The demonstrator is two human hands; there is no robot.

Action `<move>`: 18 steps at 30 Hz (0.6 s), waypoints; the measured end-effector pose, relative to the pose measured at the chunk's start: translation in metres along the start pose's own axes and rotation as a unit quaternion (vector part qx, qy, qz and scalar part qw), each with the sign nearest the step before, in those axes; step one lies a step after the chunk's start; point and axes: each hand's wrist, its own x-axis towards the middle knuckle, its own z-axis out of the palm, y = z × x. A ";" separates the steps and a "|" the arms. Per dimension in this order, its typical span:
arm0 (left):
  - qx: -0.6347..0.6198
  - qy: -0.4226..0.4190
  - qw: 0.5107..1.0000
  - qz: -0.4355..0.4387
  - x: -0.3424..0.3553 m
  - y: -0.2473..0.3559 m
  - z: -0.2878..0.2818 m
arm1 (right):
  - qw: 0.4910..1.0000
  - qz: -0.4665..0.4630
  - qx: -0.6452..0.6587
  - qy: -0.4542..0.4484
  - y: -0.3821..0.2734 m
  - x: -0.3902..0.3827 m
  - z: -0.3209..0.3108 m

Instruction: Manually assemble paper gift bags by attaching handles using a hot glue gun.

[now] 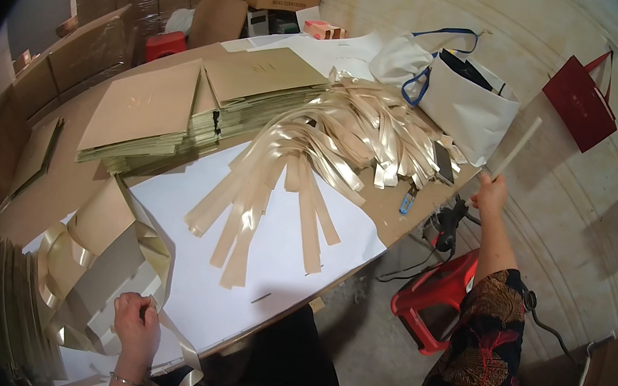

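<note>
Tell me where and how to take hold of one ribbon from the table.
Probably pinch a free end, coming from the person's side: the ribbons fan toward it over the white sheet, some ends lying apart, while farther back they overlap thickly.

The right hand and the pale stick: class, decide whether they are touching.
Touching: the head view shows the right hand closed around the lower end of the pale stick.
</note>
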 end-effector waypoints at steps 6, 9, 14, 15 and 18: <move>-0.008 0.000 1.000 0.005 0.001 -0.001 0.000 | 0.999 -0.008 -0.003 0.034 0.042 -0.001 0.008; 0.007 0.010 1.000 0.011 -0.003 -0.006 -0.005 | 0.998 0.056 -0.006 -0.015 0.020 -0.015 0.011; 0.020 0.032 0.999 0.017 -0.005 -0.011 -0.002 | 0.970 0.031 -0.029 -0.238 0.031 -0.056 0.033; -0.002 0.017 1.000 0.015 0.000 -0.013 -0.002 | 0.942 -0.073 0.077 -0.317 0.039 -0.055 0.033; -0.063 -0.057 0.995 -0.055 0.011 -0.007 -0.007 | 0.898 0.212 0.004 -0.385 0.116 -0.027 0.013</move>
